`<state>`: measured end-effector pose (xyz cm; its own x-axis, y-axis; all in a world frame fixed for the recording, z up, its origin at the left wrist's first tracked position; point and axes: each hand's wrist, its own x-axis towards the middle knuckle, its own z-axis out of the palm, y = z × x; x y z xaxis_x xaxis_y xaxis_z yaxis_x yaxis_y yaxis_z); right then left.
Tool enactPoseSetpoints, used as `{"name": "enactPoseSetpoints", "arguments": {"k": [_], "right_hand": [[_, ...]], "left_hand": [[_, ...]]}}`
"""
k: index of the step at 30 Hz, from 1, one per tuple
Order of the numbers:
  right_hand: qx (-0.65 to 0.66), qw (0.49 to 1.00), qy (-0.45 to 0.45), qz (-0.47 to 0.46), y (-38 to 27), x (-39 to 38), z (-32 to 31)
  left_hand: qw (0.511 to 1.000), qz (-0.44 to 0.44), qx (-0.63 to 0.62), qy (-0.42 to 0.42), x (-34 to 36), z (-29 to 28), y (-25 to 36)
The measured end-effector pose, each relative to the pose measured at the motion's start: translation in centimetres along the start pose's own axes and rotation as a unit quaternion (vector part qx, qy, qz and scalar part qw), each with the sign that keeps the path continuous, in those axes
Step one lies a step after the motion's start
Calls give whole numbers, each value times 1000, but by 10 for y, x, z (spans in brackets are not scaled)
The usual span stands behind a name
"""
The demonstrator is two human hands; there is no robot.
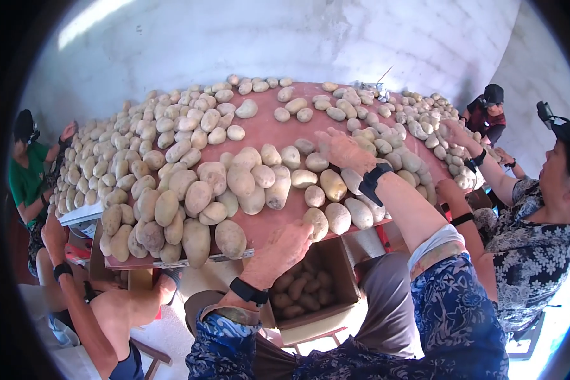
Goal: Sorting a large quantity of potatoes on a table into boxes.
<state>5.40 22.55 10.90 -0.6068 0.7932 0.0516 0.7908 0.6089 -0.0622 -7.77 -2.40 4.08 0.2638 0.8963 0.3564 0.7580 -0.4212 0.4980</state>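
Many pale tan potatoes (240,181) lie on a red-topped table (269,130) in front of me. At the table's near edge my left hand (277,252) is closed, its fingertips against a potato (316,223); part of its grip is hidden behind the back of the hand. Farther in and to the right, my right hand (346,151) reaches over the potatoes with its fingers stretched out, and nothing shows in it. Below the edge, between my knees, stands an open cardboard box (342,272) with several potatoes inside.
Close on my right, a person in a floral shirt (525,269) reaches onto the table. Another person's bare arm (85,310) is at lower left. Two people, one in green (28,183) and one in dark red (487,121), are at the far ends. A pale wall (247,41) stands behind.
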Motion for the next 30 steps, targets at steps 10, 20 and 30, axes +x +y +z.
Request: {"name": "enactPoseSetpoints", "arguments": {"k": [10, 20, 30], "right_hand": [[-41, 950, 184, -248, -31, -120, -8], [158, 948, -25, -276, -60, -316, -31], [476, 842, -187, -169, -89, -372, -25]], "left_hand": [[1000, -9, -17, -17, 2, -3, 6], [1000, 1, 15, -13, 2, -13, 14], [1000, -14, 18, -6, 11, -10, 19]]}}
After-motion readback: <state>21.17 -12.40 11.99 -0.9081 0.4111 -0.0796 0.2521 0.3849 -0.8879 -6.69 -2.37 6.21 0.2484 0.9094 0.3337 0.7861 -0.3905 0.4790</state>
